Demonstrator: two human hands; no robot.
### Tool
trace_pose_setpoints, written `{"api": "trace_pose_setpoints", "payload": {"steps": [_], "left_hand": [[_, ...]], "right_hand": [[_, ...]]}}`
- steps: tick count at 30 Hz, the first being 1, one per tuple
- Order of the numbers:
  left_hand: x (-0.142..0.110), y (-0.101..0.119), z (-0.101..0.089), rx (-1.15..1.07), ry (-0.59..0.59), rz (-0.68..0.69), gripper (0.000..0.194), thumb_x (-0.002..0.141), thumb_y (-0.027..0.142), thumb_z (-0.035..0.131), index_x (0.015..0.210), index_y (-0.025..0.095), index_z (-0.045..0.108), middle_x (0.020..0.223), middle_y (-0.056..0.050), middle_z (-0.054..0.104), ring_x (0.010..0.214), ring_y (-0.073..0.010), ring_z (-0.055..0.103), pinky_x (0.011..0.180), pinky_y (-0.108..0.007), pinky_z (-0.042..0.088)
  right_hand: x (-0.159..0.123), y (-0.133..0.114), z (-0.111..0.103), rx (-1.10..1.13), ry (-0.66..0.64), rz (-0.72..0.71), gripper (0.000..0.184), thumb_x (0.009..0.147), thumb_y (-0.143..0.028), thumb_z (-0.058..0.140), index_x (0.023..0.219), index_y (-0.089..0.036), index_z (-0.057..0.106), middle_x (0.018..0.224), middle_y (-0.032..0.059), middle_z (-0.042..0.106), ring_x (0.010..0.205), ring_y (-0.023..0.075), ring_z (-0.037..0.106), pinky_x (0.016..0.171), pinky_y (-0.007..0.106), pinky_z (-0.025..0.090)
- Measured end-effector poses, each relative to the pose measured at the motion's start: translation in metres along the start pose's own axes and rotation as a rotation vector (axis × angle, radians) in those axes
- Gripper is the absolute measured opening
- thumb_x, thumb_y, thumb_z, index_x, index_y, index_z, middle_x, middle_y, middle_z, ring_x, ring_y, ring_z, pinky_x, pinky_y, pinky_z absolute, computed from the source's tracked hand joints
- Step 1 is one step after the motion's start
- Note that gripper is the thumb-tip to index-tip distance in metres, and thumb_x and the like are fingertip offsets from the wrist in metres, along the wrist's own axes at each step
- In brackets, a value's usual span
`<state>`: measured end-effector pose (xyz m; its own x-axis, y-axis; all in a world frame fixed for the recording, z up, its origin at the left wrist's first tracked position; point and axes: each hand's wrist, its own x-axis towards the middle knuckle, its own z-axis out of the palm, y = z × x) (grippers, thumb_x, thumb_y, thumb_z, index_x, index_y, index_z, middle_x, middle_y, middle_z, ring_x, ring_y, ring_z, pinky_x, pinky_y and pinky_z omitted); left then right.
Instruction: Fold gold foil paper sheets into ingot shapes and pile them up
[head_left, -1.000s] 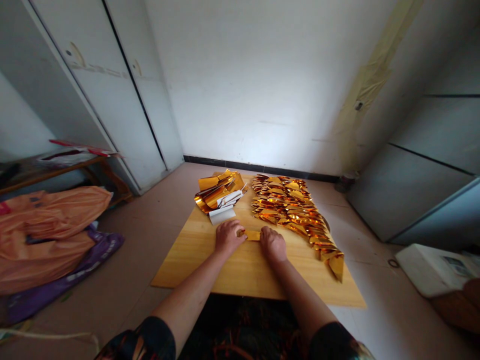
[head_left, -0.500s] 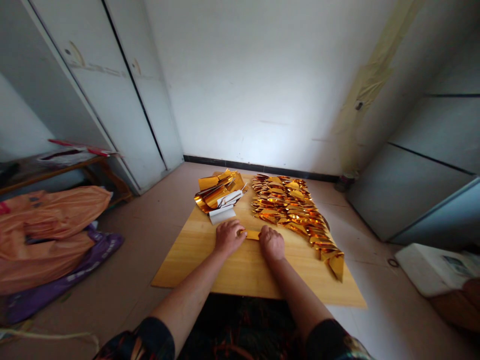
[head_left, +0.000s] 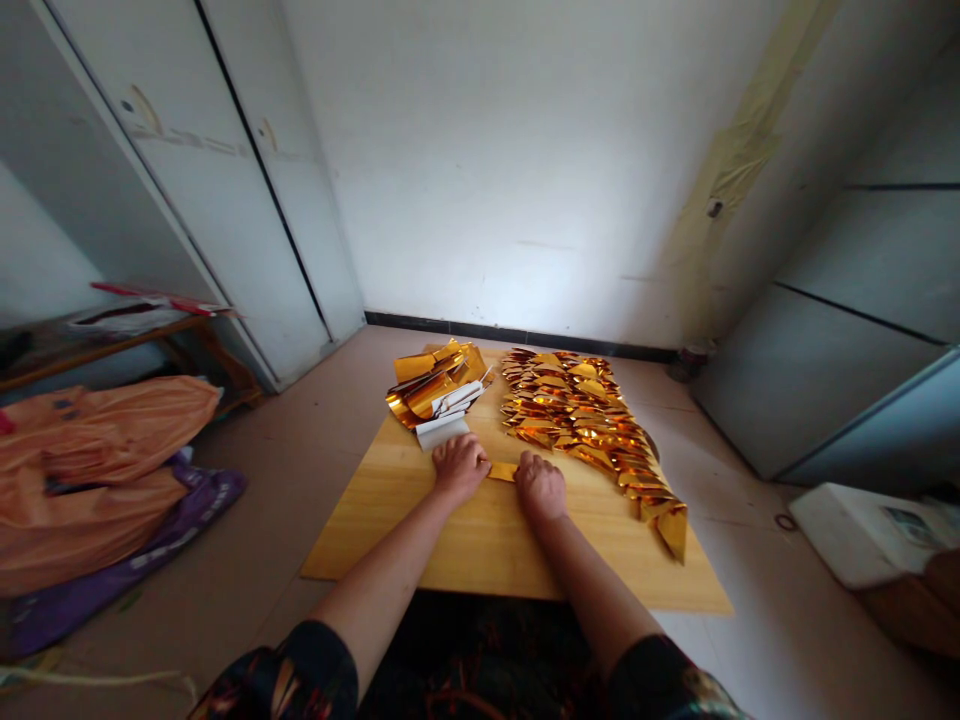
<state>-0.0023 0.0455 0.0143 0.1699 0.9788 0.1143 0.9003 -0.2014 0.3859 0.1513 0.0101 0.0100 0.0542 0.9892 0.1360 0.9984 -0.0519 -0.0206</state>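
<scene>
A narrow folded strip of gold foil paper [head_left: 502,472] lies flat on the wooden board [head_left: 480,560]. My left hand [head_left: 460,466] is closed on its left end, and my right hand [head_left: 541,484] is closed on its right end. Only the middle of the strip shows between them. Just beyond my left hand is a loose pile of gold foil sheets [head_left: 431,385], some with the white back [head_left: 442,431] turned up. To the right stand rows of folded gold foil pieces [head_left: 570,405], trailing toward the board's right edge.
Left of the board, an orange cloth [head_left: 112,430] and a purple bag [head_left: 187,530] lie near a wooden bench [head_left: 172,330]. A grey cabinet [head_left: 247,200] stands behind them. On the right are a white box [head_left: 862,535] and another grey cabinet [head_left: 840,330].
Both hands stay on the strip, pressing at its two ends. The left hand's fingers have shifted slightly; the view has moved a little. The piles look the same.
</scene>
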Motion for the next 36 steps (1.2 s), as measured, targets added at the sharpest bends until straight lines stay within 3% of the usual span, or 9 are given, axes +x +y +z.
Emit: {"api": "trace_pose_setpoints", "payload": {"steps": [15, 29, 36], "left_hand": [[0.005, 0.002, 0.003, 0.157, 0.05, 0.108, 0.02, 0.086, 0.034, 0.049, 0.089, 0.021, 0.064, 0.117, -0.006, 0.058, 0.109, -0.0247, 0.044, 0.095, -0.049, 0.027], [0.003, 0.006, -0.001, 0.21, 0.063, 0.16, 0.016, 0.084, 0.033, 0.054, 0.088, 0.021, 0.064, 0.111, -0.006, 0.059, 0.11, -0.0258, 0.043, 0.096, -0.049, 0.025], [-0.001, 0.01, -0.002, 0.192, 0.148, 0.248, 0.011, 0.083, 0.023, 0.056, 0.094, 0.023, 0.059, 0.109, -0.007, 0.058, 0.108, -0.0254, 0.043, 0.096, -0.048, 0.024]], "right_hand": [[0.001, 0.0, 0.003, -0.043, 0.004, -0.029, 0.012, 0.087, -0.018, 0.046, 0.092, -0.015, 0.056, 0.081, 0.0092, 0.064, 0.075, 0.0206, 0.064, 0.06, 0.027, 0.042], [-0.001, -0.003, 0.001, -0.041, -0.005, 0.004, 0.012, 0.087, -0.017, 0.045, 0.093, -0.016, 0.055, 0.081, 0.009, 0.061, 0.073, 0.0188, 0.062, 0.059, 0.026, 0.04], [-0.007, 0.006, -0.009, 0.075, 0.005, 0.056, 0.015, 0.09, -0.017, 0.041, 0.094, -0.019, 0.055, 0.092, 0.0054, 0.059, 0.075, 0.0123, 0.06, 0.056, 0.022, 0.035]]}}
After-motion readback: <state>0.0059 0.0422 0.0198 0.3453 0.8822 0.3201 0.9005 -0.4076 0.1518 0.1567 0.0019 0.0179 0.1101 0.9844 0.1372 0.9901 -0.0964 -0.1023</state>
